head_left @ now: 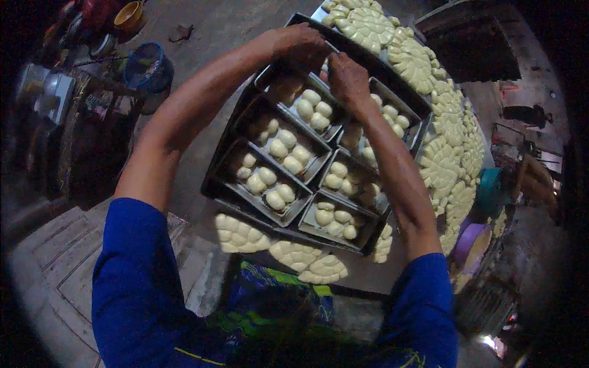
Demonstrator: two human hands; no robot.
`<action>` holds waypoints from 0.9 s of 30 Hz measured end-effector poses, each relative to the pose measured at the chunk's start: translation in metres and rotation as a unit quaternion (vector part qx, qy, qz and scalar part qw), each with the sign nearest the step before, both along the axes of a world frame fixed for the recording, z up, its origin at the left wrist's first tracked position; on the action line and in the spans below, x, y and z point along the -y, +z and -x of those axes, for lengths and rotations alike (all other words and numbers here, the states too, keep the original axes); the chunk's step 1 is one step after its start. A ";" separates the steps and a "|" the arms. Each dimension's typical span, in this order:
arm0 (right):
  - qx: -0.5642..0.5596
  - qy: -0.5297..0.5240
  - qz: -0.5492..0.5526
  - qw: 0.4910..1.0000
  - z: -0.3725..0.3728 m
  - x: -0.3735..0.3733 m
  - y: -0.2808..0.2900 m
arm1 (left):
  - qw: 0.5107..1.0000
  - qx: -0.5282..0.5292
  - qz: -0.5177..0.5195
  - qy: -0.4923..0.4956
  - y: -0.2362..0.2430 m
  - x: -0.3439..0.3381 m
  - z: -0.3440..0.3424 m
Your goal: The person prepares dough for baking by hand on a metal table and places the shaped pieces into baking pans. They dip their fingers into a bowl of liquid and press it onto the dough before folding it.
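Note:
Both my arms reach over a big dark metal tray (248, 213) to its far end. My left hand (305, 46) bends inward there, its fingers curled and mostly hidden. Close to its right is my right hand (348, 76), closed, with its fingers pointing away. Between them shows the edge of a tin, but what either hand grips is hidden. Several rectangular tins stand in the tray in two columns. Pale round dough balls (279, 148) sit clustered in them, including the near-right tin (305, 219). My right forearm covers part of the right column.
Flattened, scored pale dough pieces (438, 156) cover the table's right side. More scored pieces (294, 254) lie along the near edge. A teal container (489, 184) and a purple round container (472, 245) stand at right. A blue-rimmed bucket (144, 66) is at left.

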State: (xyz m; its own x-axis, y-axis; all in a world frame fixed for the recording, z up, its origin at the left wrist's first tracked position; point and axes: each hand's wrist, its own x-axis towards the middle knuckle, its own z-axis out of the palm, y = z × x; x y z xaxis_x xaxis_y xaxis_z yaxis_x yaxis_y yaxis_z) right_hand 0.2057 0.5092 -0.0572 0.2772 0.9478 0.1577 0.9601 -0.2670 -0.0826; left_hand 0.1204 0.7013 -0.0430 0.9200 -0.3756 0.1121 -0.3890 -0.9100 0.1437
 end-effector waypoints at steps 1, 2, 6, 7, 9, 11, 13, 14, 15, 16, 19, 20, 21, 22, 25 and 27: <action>0.005 0.003 -0.005 1.000 0.000 0.000 0.001 | 1.000 0.007 0.022 0.008 -0.001 0.000 0.002; 0.004 -0.003 0.018 1.000 0.000 -0.001 0.002 | 0.999 0.015 0.043 0.016 -0.001 0.002 0.004; 0.001 0.007 0.038 0.999 -0.009 0.000 -0.005 | 0.996 -0.046 0.043 0.066 0.000 0.006 0.009; -0.011 0.028 0.017 0.999 -0.011 0.001 -0.005 | 0.994 -0.064 0.035 0.080 0.005 0.006 0.007; -0.031 0.056 -0.018 0.998 -0.018 0.012 -0.007 | 0.996 -0.063 0.043 0.042 0.024 0.004 0.013; -0.103 0.049 0.030 0.993 -0.020 0.013 0.003 | 0.996 -0.081 0.017 0.040 0.034 0.010 0.015; -0.172 -0.015 0.034 0.984 -0.019 0.024 0.011 | 0.991 -0.115 -0.044 0.057 0.041 0.021 0.007; -0.232 0.050 -0.026 0.971 -0.030 0.029 0.002 | 0.996 -0.076 -0.028 0.046 0.014 0.006 0.001; -0.224 0.066 -0.033 0.972 -0.029 0.024 0.003 | 0.998 -0.042 -0.014 0.040 -0.018 -0.011 -0.003; -0.216 0.072 -0.040 0.973 -0.028 0.025 0.003 | 0.999 0.029 -0.020 0.023 -0.031 -0.016 -0.001; -0.196 0.076 -0.054 0.976 -0.022 0.029 0.006 | 0.992 0.123 -0.020 0.010 -0.055 -0.026 0.000; -0.187 0.051 -0.038 0.980 -0.021 0.033 0.005 | 0.995 0.095 -0.017 0.017 -0.041 -0.012 -0.003; -0.178 0.026 -0.022 0.983 -0.021 0.038 0.005 | 0.997 0.066 -0.013 0.023 -0.027 0.001 -0.004; -0.144 0.029 -0.044 0.988 -0.018 0.043 0.003 | 0.998 0.055 0.008 0.025 -0.007 0.013 -0.001; -0.077 0.117 -0.176 0.974 -0.026 0.031 -0.030 | 0.992 0.057 0.107 0.045 -0.043 0.005 -0.007; -0.119 0.006 -0.046 0.992 -0.013 0.025 0.003 | 0.993 0.036 0.101 0.041 -0.026 0.018 -0.005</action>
State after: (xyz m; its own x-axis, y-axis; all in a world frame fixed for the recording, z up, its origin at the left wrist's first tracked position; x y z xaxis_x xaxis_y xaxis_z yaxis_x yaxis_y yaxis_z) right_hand 0.2191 0.4838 -0.0546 0.3066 0.9356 0.1753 0.9134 -0.2373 -0.3309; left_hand 0.1250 0.6835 -0.0687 0.9334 -0.2623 0.2449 -0.3304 -0.8944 0.3014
